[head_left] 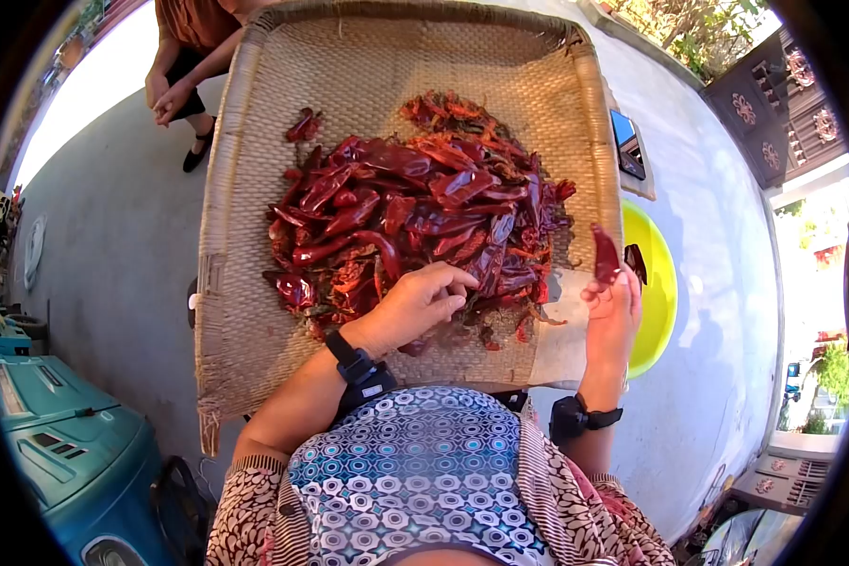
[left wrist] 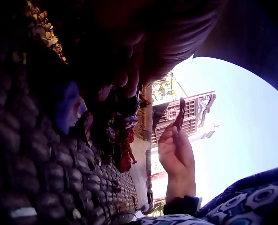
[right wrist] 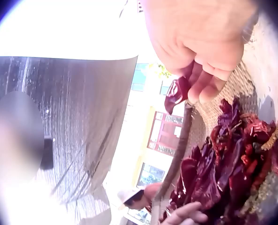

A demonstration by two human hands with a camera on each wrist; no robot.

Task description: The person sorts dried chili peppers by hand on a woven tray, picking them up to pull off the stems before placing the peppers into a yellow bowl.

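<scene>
A heap of dried red chillies (head_left: 396, 208) (right wrist: 209, 173) lies in a woven tray (head_left: 245, 189). At the heap's near edge is my left hand (head_left: 415, 307) (left wrist: 153, 42), fingers loosely bent, with no chilli visibly gripped; its fingertips also show low in the right wrist view. Over the tray's right rim, my right hand (head_left: 613, 316) (left wrist: 176, 154) (right wrist: 200, 42) pinches one glossy red chilli (head_left: 606, 255) (left wrist: 181, 112) (right wrist: 176, 95) between thumb and fingers, raised clear of the heap. Just beyond those fingers shows another dark chilli (head_left: 637, 263); what supports it is unclear.
A yellow-green basin (head_left: 662, 283) stands below the tray's right side. Beyond it a tablet-like device (head_left: 627, 141) lies on a board. Another person (head_left: 193, 47) is at the far left, hands together. Teal machinery (head_left: 75, 443) stands at the near left.
</scene>
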